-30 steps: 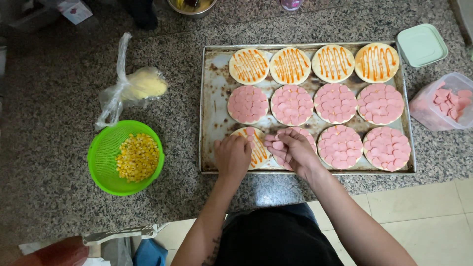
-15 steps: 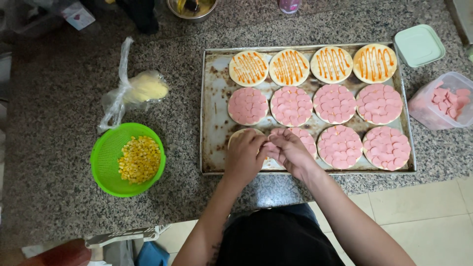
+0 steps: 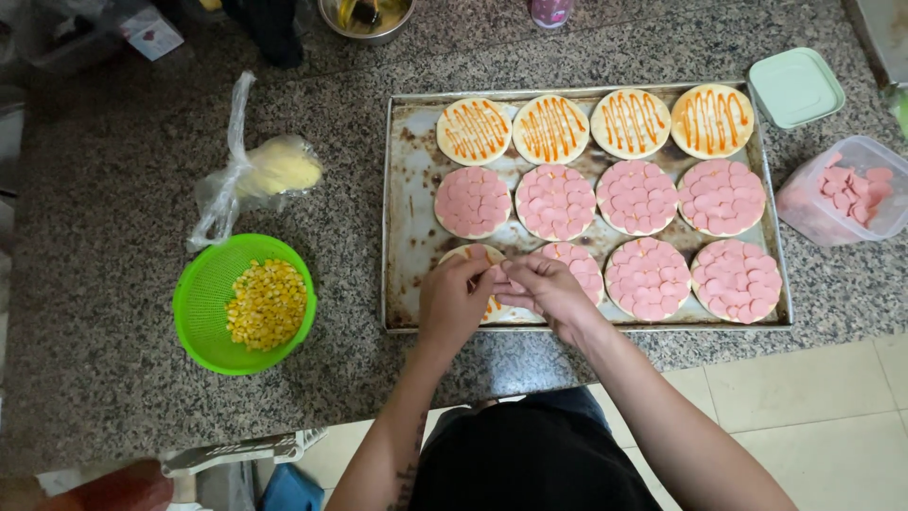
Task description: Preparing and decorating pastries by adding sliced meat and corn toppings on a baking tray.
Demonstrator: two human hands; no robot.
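Note:
A metal baking tray [image 3: 399,208] on the granite counter holds several small round pizza bases. The back row carries orange sauce stripes [image 3: 551,128]; most of the others are covered with pink sausage slices [image 3: 555,202]. My left hand [image 3: 454,301] and my right hand [image 3: 542,289] meet over the front-left base [image 3: 473,255], which shows sauce and is mostly hidden under them. Fingertips of both hands pinch pink sausage slices [image 3: 501,276] between them.
A green colander of corn kernels [image 3: 244,303] sits left of the tray. A plastic bag with pale shredded cheese [image 3: 270,172] lies behind it. A clear tub of sausage slices [image 3: 846,192] and its mint lid [image 3: 794,87] stand at the right. A metal bowl [image 3: 367,17] is at the back.
Both hands have drawn together over the front-left base, and the left hand has shifted right so less of that base shows. The view has moved slightly.

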